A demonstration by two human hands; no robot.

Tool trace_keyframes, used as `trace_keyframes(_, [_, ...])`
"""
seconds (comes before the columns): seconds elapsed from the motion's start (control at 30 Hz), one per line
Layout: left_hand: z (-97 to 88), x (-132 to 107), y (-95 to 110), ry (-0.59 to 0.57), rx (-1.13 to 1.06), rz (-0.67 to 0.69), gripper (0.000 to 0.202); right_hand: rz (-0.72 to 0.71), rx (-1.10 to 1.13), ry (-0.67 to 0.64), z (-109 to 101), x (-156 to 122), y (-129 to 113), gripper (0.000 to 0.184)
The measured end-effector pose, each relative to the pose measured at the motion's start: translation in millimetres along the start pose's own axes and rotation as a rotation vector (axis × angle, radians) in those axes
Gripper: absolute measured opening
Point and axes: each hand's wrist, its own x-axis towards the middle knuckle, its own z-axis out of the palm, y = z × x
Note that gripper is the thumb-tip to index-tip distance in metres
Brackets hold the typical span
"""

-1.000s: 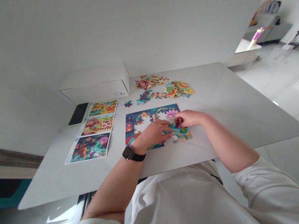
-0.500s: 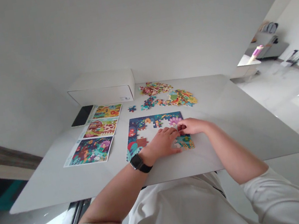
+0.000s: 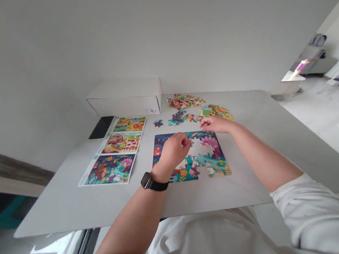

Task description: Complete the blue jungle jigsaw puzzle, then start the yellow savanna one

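A partly assembled jigsaw puzzle [image 3: 219, 164] lies before me, with a dark blue upper edge, a purple peacock tail at the right and rabbits low down. White gaps show in its middle and at its lower edge. Over the puzzle's left half is my left hand [image 3: 175, 148], its fingers curled together; whatever they hold, if anything, is hidden. My right hand [image 3: 216, 124] hovers by the puzzle's upper right edge with fingers pinched, close to a pile of yellow-green puzzle pieces [image 3: 222, 111]. I cannot make out anything between those fingers.
Blue puzzle pieces [image 3: 177, 118] and a pile of reddish pieces [image 3: 184, 100] lie behind the puzzle. One loose blue piece [image 3: 158, 123] sits apart. At the left are a printed picture sheet [image 3: 111, 169], a black phone [image 3: 101, 127] and a white box [image 3: 126, 101] against the wall.
My right hand has moved off the puzzle's right side, away from me towards the loose pieces. My left hand has lifted and curled its fingers, uncovering the rabbits. The view has shifted slightly.
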Motion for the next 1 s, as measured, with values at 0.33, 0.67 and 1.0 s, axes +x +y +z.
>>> trace_keyframes(0.33, [-6.4, 6.0, -13.6, 0.134, -0.354, -0.265, 0.060, 0.075, -0.493, 0.273, 20.8, 99.0, -16.2, 0.040])
trace_keyframes(0.67, [-22.9, 20.6, -28.4, 0.348, -1.208, -0.682, 0.060, 0.137, -0.513, 0.265, 27.2, 103.6, -17.0, 0.048])
trace_keyframes(1.0, [-17.8, 21.1, -24.2, 0.291, -1.263, -0.666, 0.046, 0.031, 0.021, 0.421, 26.1, 35.4, -20.3, 0.014])
